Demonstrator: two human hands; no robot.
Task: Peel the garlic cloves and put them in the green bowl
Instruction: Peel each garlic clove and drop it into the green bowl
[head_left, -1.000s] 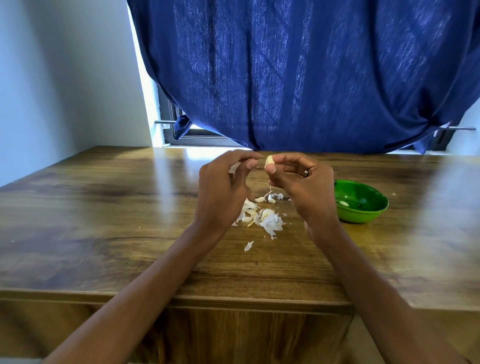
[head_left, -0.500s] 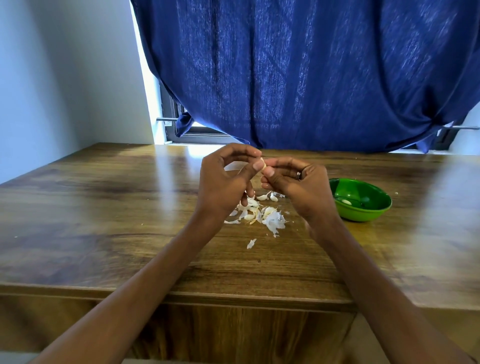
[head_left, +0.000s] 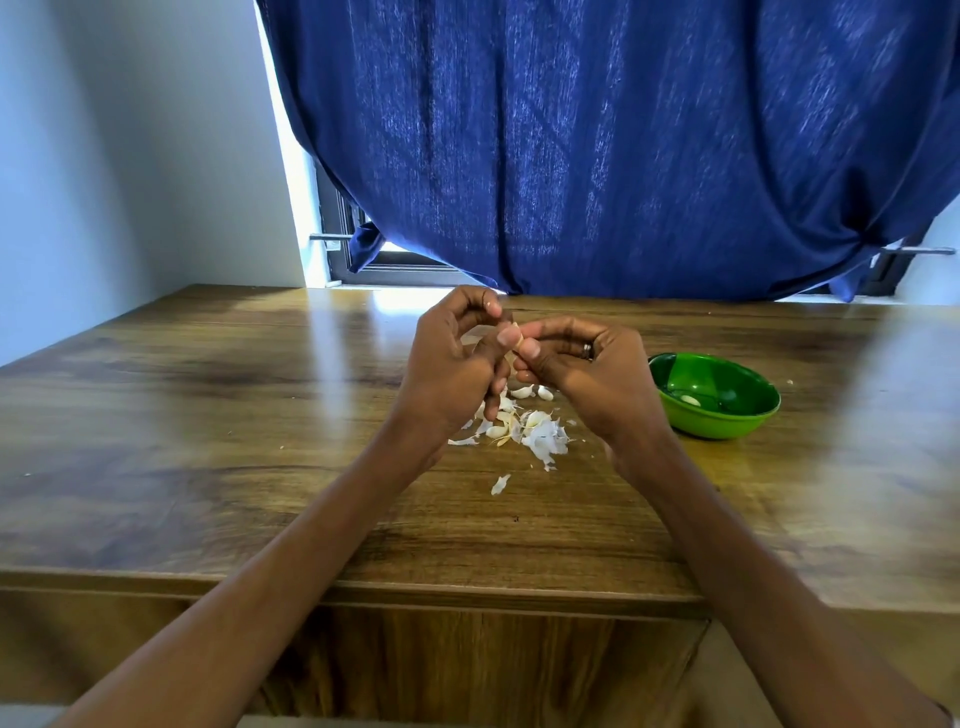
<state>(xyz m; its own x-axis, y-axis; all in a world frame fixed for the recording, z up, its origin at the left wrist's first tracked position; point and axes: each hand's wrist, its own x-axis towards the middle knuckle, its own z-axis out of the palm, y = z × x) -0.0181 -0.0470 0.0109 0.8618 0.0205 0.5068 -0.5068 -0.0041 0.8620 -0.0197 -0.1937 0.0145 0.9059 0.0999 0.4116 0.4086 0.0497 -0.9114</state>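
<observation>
Item in work: one garlic clove (head_left: 516, 332), pinched between the fingertips of both hands and raised above the table (head_left: 208, 415), near its far middle. Left hand (head_left: 452, 374): thumb and curled fingers grasp the clove's near-left side, apparently to pick at the skin with the thumbnail. Right hand (head_left: 587, 374): fingers curled, thumb and forefinger clamping the clove from the right to steady it; a ring (head_left: 587, 349) shows on one finger. Only a small pale part of the clove is visible between the thumbs, so how much skin remains cannot be told. Directly beneath the hands: a loose heap of papery peels (head_left: 543, 441) mixed with a few unpeeled or partly peeled cloves (head_left: 522, 392); holding the work over this heap lets shed skin fall onto one spot. A stray flake (head_left: 500, 484) lies nearer the table's front edge. Green bowl (head_left: 714, 397): on the table just right of the right hand, within easy reach of that hand, presumably placed there for quick drop-off; one peeled clove (head_left: 690, 399) lies inside. Judged stage: peeling under way, most cloves outstanding. Backdrop: blue curtain (head_left: 597, 145) over a window.
</observation>
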